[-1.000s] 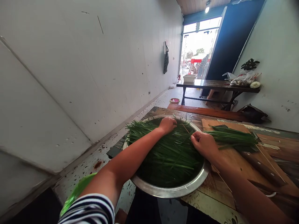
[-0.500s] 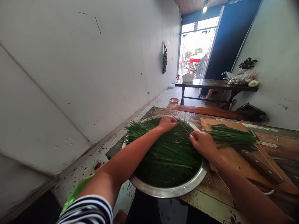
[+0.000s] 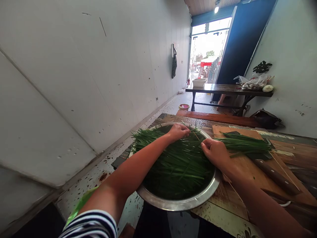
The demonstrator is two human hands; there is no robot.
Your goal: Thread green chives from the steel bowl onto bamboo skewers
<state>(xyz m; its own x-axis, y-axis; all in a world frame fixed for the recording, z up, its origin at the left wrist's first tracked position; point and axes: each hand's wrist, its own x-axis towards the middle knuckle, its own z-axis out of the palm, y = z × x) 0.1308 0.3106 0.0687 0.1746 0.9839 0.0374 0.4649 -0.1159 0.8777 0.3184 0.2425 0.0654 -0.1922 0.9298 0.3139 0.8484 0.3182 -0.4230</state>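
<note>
A wide metal basin [image 3: 178,205] holds long green garlic chives [image 3: 180,162], their ends spilling over its left rim. My left hand [image 3: 178,131] is over the far side of the basin, thumb and fingers pinched on chive strands. At the basin's right side, my right hand [image 3: 215,150] is closed around a thin bamboo skewer [image 3: 196,135], which slants up toward my left fingertips. Most of the skewer is hidden by the right hand. Another bundle of chives [image 3: 244,144] lies beyond that hand on a wooden cutting board [image 3: 244,170].
A wooden-handled knife [image 3: 277,177] lies on the board. Loose skewers [image 3: 221,191] are beside the basin on the table. Farther off are a bench [image 3: 210,118] and a dark table [image 3: 223,88] bearing a white tub [image 3: 199,82] and plastic bags [image 3: 256,83].
My left hand has shifted slightly right, closer to the skewer, with its fingers still pinched. The right hand stays almost in place.
</note>
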